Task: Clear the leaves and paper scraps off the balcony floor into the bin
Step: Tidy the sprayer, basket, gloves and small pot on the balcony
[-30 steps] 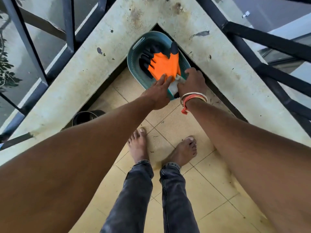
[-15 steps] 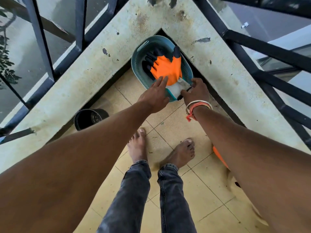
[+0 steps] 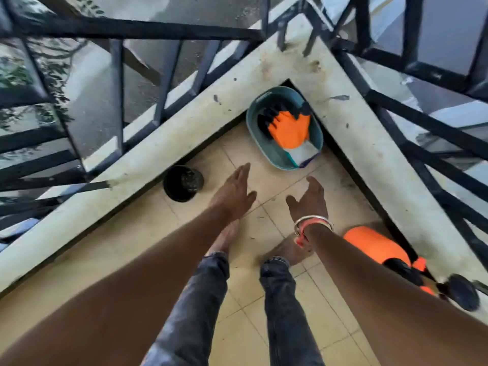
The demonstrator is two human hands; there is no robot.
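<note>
- Left hand (image 3: 233, 192): flat, fingers straight and close together, thumb apart, holding nothing, above the floor (image 3: 126, 249).
- Right hand (image 3: 309, 200): fingers loosely relaxed, thumb out to the side, also holding nothing; bangles (image 3: 313, 222) sit at the wrist.
- Bin (image 3: 253, 120): teal, tucked in the corner at 1 o'clock from the hands, well apart from both.
- Paper (image 3: 303, 154): a white piece lies in the bin's near end, at or over the rim, partly under an orange glove (image 3: 290, 129).
- Debris (image 3: 250, 237): only a few small dark specks show on the tiles near the feet; whether they are leaf bits I cannot tell.
- Handling: scraps like these are probably light, limp and easily blown. They would want a fingertip pinch, or a sweep into a cupped palm. The paper would crumple rather than break.
- Around: a black pot (image 3: 182, 184) stands against the ledge (image 3: 184, 133) at 9 o'clock of the left hand. An orange sprayer (image 3: 375, 244) lies at 4 o'clock of the right hand.
- In the way: the glove fills much of the bin. The ledge and railing (image 3: 118, 101) hem in the corner, so the reach is likely from the open tile side.
</note>
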